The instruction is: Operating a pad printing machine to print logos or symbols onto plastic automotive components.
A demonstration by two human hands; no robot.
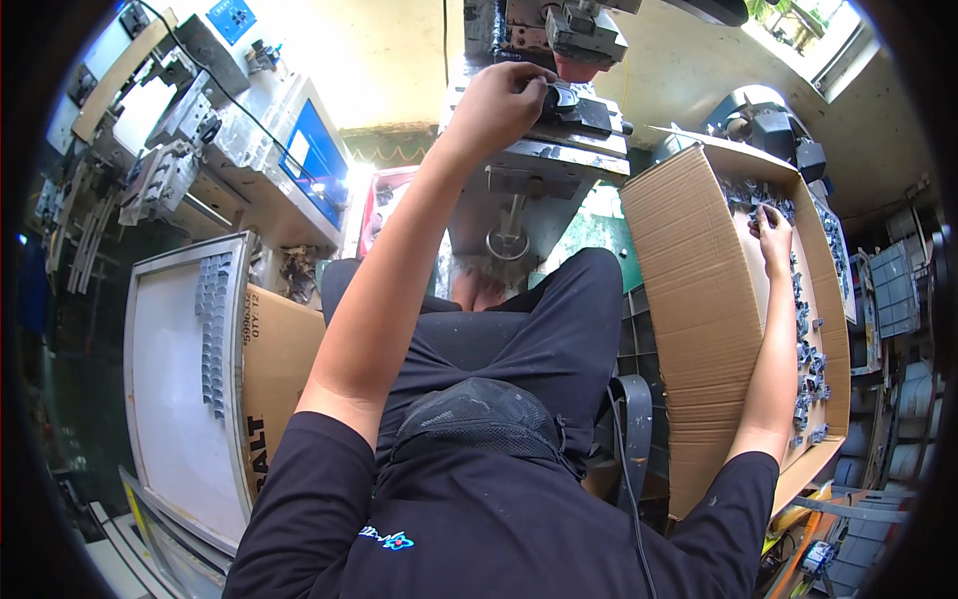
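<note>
My left hand (504,108) reaches up to the machine's fixture (589,118), its fingers closed in a pinch at the left side. What they hold, if anything, is hidden behind the fingers. Beside the fingertips a small shiny grey part (566,97) sits on the fixture, below a reddish pad (577,69). To the right, my right hand (772,243) is inside an open cardboard box (699,299). Its thumb and fingers pinch together at a small dark grey part (755,213), next to several similar loose parts (810,374).
On my left, a framed white board (185,369) carries rows of small grey parts (213,329) and leans by another carton (284,359). A metal ring (507,245) hangs under the machine table. Blue-fronted equipment (309,165) stands at the far left.
</note>
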